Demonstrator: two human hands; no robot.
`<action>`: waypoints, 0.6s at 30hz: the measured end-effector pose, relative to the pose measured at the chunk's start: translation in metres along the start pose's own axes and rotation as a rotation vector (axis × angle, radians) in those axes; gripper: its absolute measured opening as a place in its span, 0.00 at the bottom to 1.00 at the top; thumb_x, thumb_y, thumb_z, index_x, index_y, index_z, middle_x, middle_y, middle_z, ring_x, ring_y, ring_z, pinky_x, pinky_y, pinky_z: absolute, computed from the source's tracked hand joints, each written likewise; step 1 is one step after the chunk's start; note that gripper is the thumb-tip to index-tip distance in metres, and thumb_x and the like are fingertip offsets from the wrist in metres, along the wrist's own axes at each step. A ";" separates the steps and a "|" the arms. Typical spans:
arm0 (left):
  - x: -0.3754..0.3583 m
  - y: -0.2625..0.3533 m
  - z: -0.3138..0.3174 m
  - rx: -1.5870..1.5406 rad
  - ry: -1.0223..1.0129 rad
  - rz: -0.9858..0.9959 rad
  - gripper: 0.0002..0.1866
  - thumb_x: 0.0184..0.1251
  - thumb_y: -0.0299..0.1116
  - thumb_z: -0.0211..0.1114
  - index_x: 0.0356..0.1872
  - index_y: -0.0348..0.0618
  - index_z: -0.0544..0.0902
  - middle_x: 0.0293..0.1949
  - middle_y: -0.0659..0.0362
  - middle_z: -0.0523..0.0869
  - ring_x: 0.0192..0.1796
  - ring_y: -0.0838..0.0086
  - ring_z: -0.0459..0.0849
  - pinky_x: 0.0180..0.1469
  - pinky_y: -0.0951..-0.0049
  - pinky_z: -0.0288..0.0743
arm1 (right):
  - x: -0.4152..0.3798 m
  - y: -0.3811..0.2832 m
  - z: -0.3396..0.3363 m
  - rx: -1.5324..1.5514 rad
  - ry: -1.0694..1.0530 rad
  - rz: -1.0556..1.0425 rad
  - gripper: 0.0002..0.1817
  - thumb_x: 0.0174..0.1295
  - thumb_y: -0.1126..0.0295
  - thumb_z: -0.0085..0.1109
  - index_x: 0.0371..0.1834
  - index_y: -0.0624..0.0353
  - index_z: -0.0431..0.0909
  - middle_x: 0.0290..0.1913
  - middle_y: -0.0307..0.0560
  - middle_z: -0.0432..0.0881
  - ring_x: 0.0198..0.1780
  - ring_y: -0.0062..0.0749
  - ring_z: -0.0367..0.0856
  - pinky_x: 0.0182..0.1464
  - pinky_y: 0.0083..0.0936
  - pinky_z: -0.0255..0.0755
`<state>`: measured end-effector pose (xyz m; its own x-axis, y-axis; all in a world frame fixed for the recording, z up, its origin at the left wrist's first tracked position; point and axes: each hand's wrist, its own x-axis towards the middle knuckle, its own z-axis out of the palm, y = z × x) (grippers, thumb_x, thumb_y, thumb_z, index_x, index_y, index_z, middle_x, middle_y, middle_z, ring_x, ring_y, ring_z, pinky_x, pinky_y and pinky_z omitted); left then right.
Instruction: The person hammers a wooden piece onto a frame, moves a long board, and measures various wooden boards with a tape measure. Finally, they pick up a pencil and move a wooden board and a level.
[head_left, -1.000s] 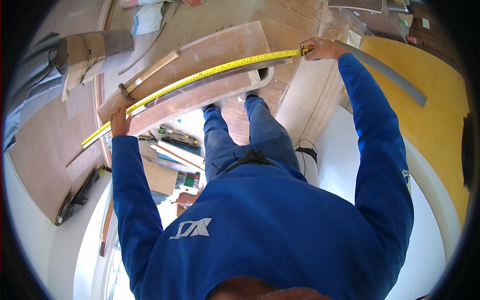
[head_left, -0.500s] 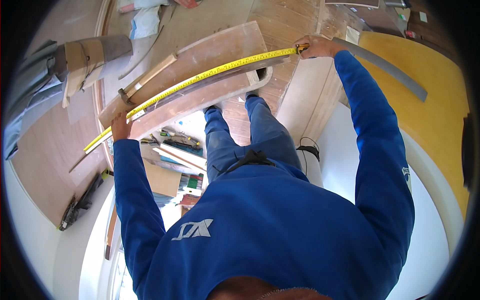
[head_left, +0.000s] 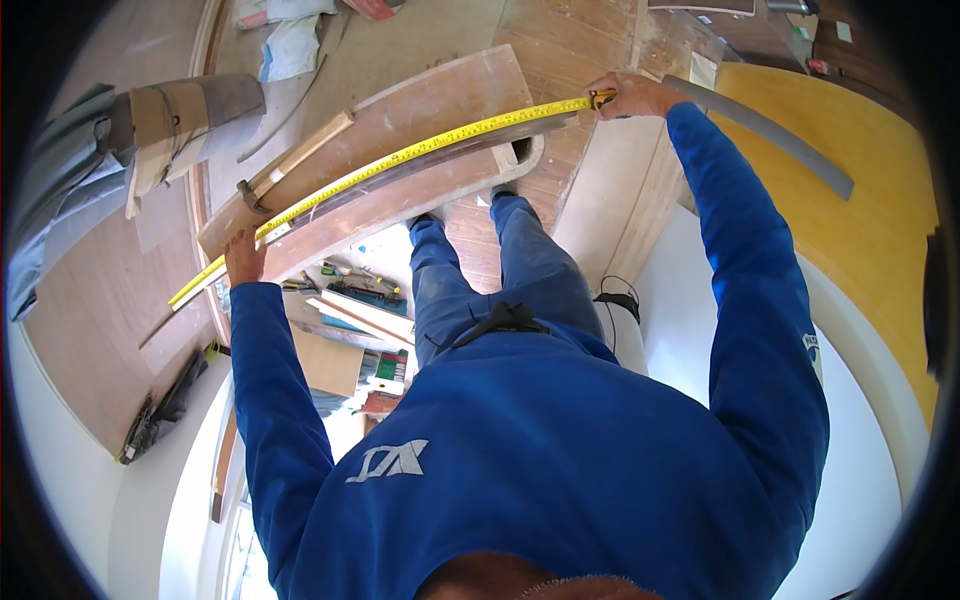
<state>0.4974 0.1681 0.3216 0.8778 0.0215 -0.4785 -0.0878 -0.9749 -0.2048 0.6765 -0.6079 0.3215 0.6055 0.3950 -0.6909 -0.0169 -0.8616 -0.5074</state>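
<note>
A yellow tape measure stretches out between my two hands, its blade drawn long over a wooden bench-like piece. At the blade's right end, my right hand is closed around the tape's case, mostly hidden by the fingers. My left hand grips the blade and a thin pale strip under it, near the left end; both stick out past the fingers. Just beyond the left hand, a hammer lies on the wooden surface, head toward me. A dark long strip runs below the blade.
Tools and a teal case lie on the floor left of my legs, by pale wood strips. Wrapped rolls stand at left. A yellow curved panel carrying a grey curved strip is at right.
Almost nothing differs. My left hand and the strip it holds have shifted very slightly; the right hand stays in place with the tape case.
</note>
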 end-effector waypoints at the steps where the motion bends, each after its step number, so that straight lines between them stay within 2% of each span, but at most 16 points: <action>1: 0.000 -0.001 0.002 0.000 0.001 -0.005 0.24 0.63 0.38 0.71 0.59 0.45 0.79 0.52 0.50 0.86 0.56 0.53 0.84 0.62 0.49 0.72 | -0.001 0.002 0.000 -0.009 0.029 -0.034 0.32 0.51 0.57 0.70 0.63 0.53 0.84 0.47 0.47 0.85 0.41 0.34 0.84 0.43 0.27 0.78; 3: -0.002 -0.005 0.009 -0.051 0.059 0.030 0.24 0.63 0.39 0.71 0.59 0.45 0.79 0.52 0.50 0.86 0.57 0.53 0.84 0.61 0.49 0.72 | -0.003 0.003 -0.002 -0.017 0.048 -0.082 0.32 0.51 0.57 0.71 0.63 0.53 0.83 0.48 0.48 0.85 0.42 0.34 0.84 0.44 0.27 0.78; 5: -0.001 -0.006 0.009 -0.046 0.063 0.019 0.23 0.62 0.39 0.71 0.58 0.46 0.80 0.51 0.50 0.86 0.56 0.52 0.84 0.60 0.49 0.73 | -0.005 -0.005 -0.009 0.031 -0.084 0.040 0.33 0.53 0.61 0.73 0.66 0.53 0.81 0.57 0.50 0.82 0.56 0.37 0.82 0.58 0.28 0.76; 6: -0.002 -0.011 0.015 -0.090 0.150 0.085 0.23 0.61 0.38 0.72 0.57 0.47 0.81 0.51 0.49 0.87 0.56 0.51 0.84 0.60 0.48 0.73 | -0.008 -0.013 -0.012 0.042 -0.091 0.083 0.32 0.54 0.61 0.73 0.65 0.52 0.81 0.55 0.49 0.84 0.54 0.35 0.82 0.57 0.29 0.76; 7: -0.002 -0.013 0.013 -0.138 0.100 0.067 0.23 0.59 0.37 0.72 0.57 0.48 0.82 0.51 0.49 0.88 0.55 0.50 0.84 0.60 0.48 0.72 | -0.009 -0.017 -0.014 0.049 -0.101 0.113 0.31 0.54 0.61 0.74 0.65 0.50 0.81 0.52 0.48 0.85 0.53 0.34 0.83 0.56 0.29 0.77; 8: -0.001 -0.020 0.024 -0.127 0.192 0.111 0.24 0.59 0.37 0.72 0.58 0.48 0.82 0.50 0.49 0.88 0.54 0.49 0.84 0.60 0.48 0.73 | 0.002 0.009 -0.004 0.016 -0.045 0.009 0.30 0.55 0.62 0.75 0.65 0.48 0.81 0.51 0.49 0.85 0.51 0.33 0.83 0.55 0.29 0.77; 9: 0.001 -0.023 0.030 -0.163 0.193 0.109 0.24 0.58 0.36 0.73 0.57 0.48 0.83 0.51 0.49 0.88 0.54 0.49 0.84 0.60 0.49 0.74 | 0.003 0.017 0.000 0.124 -0.034 -0.028 0.31 0.57 0.62 0.75 0.66 0.50 0.80 0.51 0.47 0.86 0.51 0.31 0.84 0.55 0.29 0.77; 10: 0.000 -0.023 0.031 -0.211 0.173 0.084 0.24 0.57 0.35 0.73 0.57 0.49 0.83 0.51 0.49 0.87 0.55 0.49 0.84 0.61 0.49 0.73 | 0.005 0.011 -0.004 0.142 -0.111 0.051 0.31 0.57 0.65 0.75 0.66 0.53 0.79 0.51 0.45 0.86 0.52 0.29 0.83 0.55 0.28 0.77; 11: -0.002 -0.021 0.031 -0.249 0.233 0.094 0.23 0.56 0.33 0.72 0.56 0.49 0.84 0.50 0.49 0.88 0.56 0.49 0.83 0.60 0.49 0.74 | 0.020 0.048 0.008 0.226 -0.119 -0.033 0.29 0.58 0.67 0.74 0.65 0.55 0.79 0.51 0.44 0.86 0.52 0.26 0.83 0.55 0.27 0.78; 12: -0.006 -0.023 0.032 -0.277 0.295 0.099 0.23 0.55 0.30 0.71 0.55 0.49 0.85 0.50 0.50 0.88 0.56 0.50 0.82 0.59 0.49 0.74 | 0.020 0.052 0.014 0.248 -0.048 -0.052 0.28 0.59 0.69 0.74 0.64 0.55 0.80 0.49 0.43 0.86 0.50 0.24 0.83 0.54 0.26 0.79; 13: -0.009 -0.022 0.032 -0.276 0.292 0.057 0.22 0.55 0.30 0.70 0.55 0.50 0.85 0.50 0.51 0.88 0.55 0.50 0.83 0.59 0.49 0.74 | 0.018 0.029 0.006 0.217 -0.115 0.024 0.27 0.59 0.69 0.73 0.63 0.55 0.80 0.45 0.39 0.85 0.47 0.22 0.82 0.52 0.23 0.78; 14: -0.003 -0.029 0.045 -0.273 0.247 0.043 0.22 0.57 0.35 0.71 0.56 0.54 0.84 0.50 0.50 0.86 0.57 0.51 0.82 0.59 0.49 0.74 | 0.023 0.050 0.014 0.185 -0.059 -0.036 0.31 0.57 0.68 0.73 0.66 0.58 0.78 0.45 0.40 0.84 0.41 0.20 0.82 0.41 0.20 0.78; 18: -0.007 -0.008 0.007 -0.146 0.132 -0.015 0.21 0.57 0.37 0.72 0.55 0.52 0.84 0.50 0.52 0.86 0.58 0.53 0.83 0.61 0.51 0.73 | 0.015 0.013 0.005 0.293 -0.168 0.032 0.28 0.55 0.73 0.70 0.62 0.58 0.80 0.37 0.34 0.79 0.34 0.17 0.75 0.36 0.18 0.72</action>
<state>0.4887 0.1777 0.3210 0.9333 0.0159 -0.3587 -0.0138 -0.9967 -0.0801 0.6819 -0.6116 0.3018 0.4614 0.4370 -0.7721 -0.2769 -0.7559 -0.5933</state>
